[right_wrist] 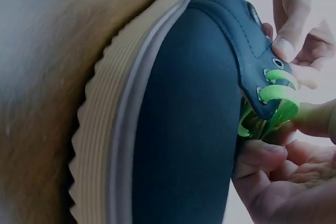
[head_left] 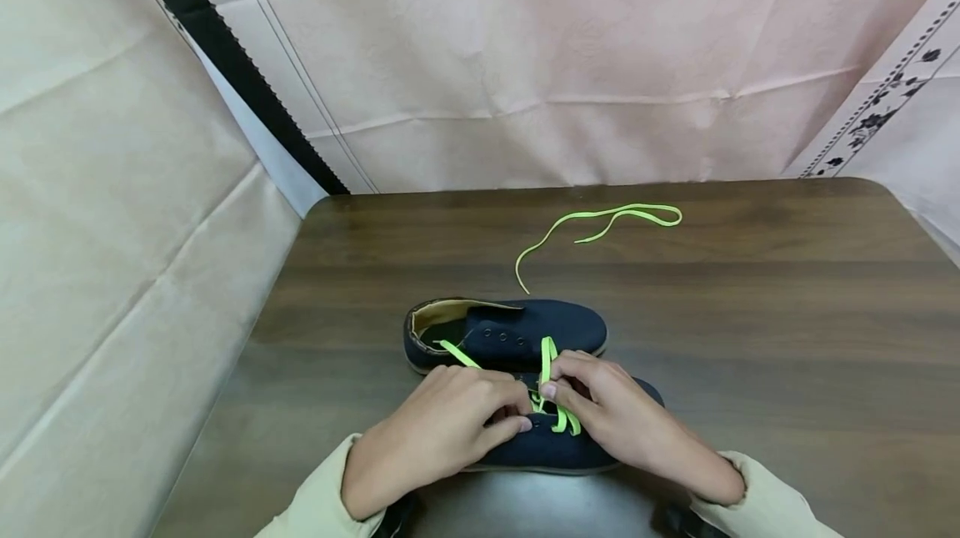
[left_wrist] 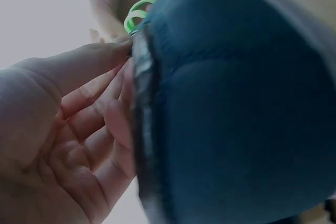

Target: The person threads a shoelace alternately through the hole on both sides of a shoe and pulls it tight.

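Observation:
A navy shoe [head_left: 543,452] with a pale ribbed sole lies sideways before me, toe to the right. A neon green shoelace [head_left: 548,359] passes through some of its eyelets, seen closely in the right wrist view. My left hand [head_left: 457,413] pinches the shoe's eyelet flap between thumb and fingers, beside a bare eyelet [right_wrist: 277,63]. With thumb and fingertips, my right hand [head_left: 622,417] pinches the shoelace over the shoe's opening. One lace end sticks out past the left hand. The hands hide parts of the heel and toe.
A second navy shoe [head_left: 555,321], its visible eyelets unlaced, lies just behind the first. Farther back, a loose green shoelace [head_left: 592,213] curves across the brown wooden table [head_left: 750,313]. Pale cloth [head_left: 562,62] hangs behind the table and on the left.

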Tool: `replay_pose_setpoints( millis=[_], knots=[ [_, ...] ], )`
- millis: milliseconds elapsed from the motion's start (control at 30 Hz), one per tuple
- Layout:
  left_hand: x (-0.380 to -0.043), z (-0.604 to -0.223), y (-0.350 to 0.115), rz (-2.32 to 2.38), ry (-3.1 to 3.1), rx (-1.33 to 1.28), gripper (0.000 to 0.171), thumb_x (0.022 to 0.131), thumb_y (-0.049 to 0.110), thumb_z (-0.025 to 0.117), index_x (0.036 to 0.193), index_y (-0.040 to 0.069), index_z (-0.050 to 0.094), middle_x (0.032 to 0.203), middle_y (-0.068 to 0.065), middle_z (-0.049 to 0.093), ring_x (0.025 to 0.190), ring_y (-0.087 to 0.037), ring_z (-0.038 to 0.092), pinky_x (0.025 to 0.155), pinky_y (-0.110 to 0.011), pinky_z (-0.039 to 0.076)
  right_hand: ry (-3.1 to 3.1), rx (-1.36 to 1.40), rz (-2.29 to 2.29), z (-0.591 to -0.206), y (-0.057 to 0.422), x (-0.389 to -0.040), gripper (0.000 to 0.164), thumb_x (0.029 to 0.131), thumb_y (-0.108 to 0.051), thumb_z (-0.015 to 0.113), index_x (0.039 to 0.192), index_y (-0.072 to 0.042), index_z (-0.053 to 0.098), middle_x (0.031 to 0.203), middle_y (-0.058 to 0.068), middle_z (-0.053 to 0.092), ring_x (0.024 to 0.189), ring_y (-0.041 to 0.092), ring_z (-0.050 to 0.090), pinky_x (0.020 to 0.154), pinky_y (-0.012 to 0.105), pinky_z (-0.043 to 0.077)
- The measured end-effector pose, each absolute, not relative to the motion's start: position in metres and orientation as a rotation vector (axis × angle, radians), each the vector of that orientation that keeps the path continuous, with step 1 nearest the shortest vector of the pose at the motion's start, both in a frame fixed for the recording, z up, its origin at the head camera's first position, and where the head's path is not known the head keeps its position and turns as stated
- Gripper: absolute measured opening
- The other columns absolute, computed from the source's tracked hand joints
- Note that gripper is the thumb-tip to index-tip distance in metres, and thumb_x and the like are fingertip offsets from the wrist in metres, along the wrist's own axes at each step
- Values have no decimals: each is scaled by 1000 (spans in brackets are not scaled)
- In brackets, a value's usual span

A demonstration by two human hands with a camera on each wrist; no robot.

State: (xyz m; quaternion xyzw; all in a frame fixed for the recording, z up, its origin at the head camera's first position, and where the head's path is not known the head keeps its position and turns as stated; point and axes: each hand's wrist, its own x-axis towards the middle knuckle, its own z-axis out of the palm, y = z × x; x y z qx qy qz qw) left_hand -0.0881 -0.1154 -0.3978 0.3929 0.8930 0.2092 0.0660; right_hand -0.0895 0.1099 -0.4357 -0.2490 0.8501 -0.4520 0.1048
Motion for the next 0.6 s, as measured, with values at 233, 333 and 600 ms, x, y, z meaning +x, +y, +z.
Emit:
replay_pose_setpoints(
  millis=[233, 333, 600],
  knots=[
    [-89, -384, -110, 273, 2781, 1452, 18, 90, 25, 74, 75, 28, 65, 65, 18, 50, 51, 5, 38, 43, -17, 28, 2392, -715, -1346, -438, 111, -95, 26, 101, -36, 56, 82, -19, 57, 72, -5, 43, 57, 6, 39, 57, 24, 38],
    [-87, -381, -110, 176, 2813, 1503, 21, 89, 24, 75, 71, 28, 65, 61, 17, 46, 50, 4, 37, 43, -18, 25, 2349, -697, -1353, -439, 110, -96, 27, 101, -37, 57, 82, -18, 58, 69, -6, 43, 55, 6, 40, 57, 23, 38],
    [-88, -382, -107, 94, 2841, 1544, 23, 89, 28, 74, 69, 27, 63, 58, 16, 41, 49, 2, 39, 42, -18, 23, 2254, -681, -1409, -441, 116, -100, 26, 101, -33, 58, 83, -15, 60, 67, -7, 43, 57, 5, 39, 58, 22, 37]
  ],
)
